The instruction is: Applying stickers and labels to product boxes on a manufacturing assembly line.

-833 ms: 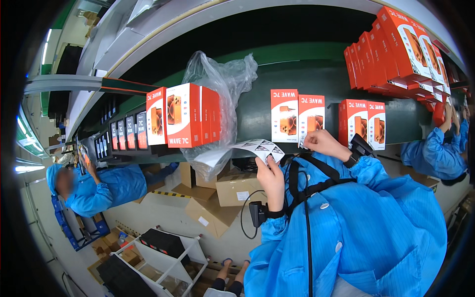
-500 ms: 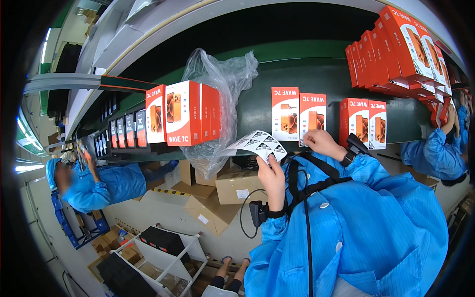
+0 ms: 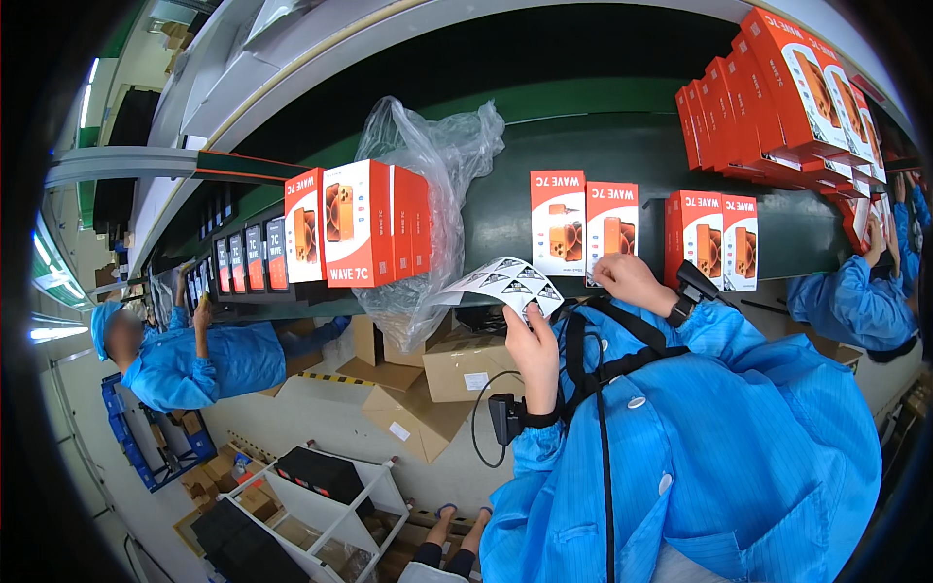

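Note:
My left hand (image 3: 534, 355) pinches a curved white sheet of black triangular stickers (image 3: 507, 279), its thumb on top near the sheet's right corner. My right hand (image 3: 630, 281) is at the near end of a red-and-white phone box (image 3: 612, 216), fingers bent together against its lower edge. Whatever may be between those fingertips is hidden. A second phone box (image 3: 558, 222) lies just left of it, above the sheet. To the right, two more phone boxes (image 3: 719, 241) sit side by side on the dark green bench.
A stack of red phone boxes (image 3: 768, 107) fills the far right. At left stand more red boxes (image 3: 355, 223) against a crumpled clear plastic bag (image 3: 437, 165), beside black boxes (image 3: 255, 257). Co-workers in blue sit at left (image 3: 209, 364) and right (image 3: 846, 306). Cardboard cartons (image 3: 476, 369) lie below the bench.
My two hands and the sticker sheet stay almost in place. The co-worker at left has moved both hands and leaned slightly; the one at right has shifted a box a little.

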The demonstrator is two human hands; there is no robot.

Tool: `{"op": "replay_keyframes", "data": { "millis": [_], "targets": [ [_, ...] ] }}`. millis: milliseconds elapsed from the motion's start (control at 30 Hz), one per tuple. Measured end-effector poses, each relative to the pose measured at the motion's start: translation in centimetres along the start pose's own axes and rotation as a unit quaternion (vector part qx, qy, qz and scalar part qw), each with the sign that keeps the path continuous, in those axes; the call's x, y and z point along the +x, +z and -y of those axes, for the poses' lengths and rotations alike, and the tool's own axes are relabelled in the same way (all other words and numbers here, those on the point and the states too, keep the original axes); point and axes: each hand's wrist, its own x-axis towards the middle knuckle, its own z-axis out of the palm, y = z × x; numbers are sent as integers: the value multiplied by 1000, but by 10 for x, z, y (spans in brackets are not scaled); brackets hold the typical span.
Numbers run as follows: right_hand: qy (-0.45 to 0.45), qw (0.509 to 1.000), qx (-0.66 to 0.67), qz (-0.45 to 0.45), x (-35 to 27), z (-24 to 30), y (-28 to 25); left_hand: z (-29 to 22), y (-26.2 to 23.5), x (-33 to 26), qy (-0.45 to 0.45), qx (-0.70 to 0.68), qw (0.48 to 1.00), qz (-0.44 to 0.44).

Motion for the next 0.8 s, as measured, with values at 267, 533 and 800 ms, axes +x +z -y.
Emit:
{"op": "replay_keyframes", "data": {
  "millis": [267,533,800],
  "targets": [
    [64,964,232,112,-2,39,-19,-14,-4,-4,-1,-14,1000,9],
    [73,845,506,158,-9,80,-42,-7,-10,-10,-6,-248,960,132],
    [-115,978,157,-79,-19,112,-54,-18,-15,-10,-104,-301,939,128]
  ]
}}
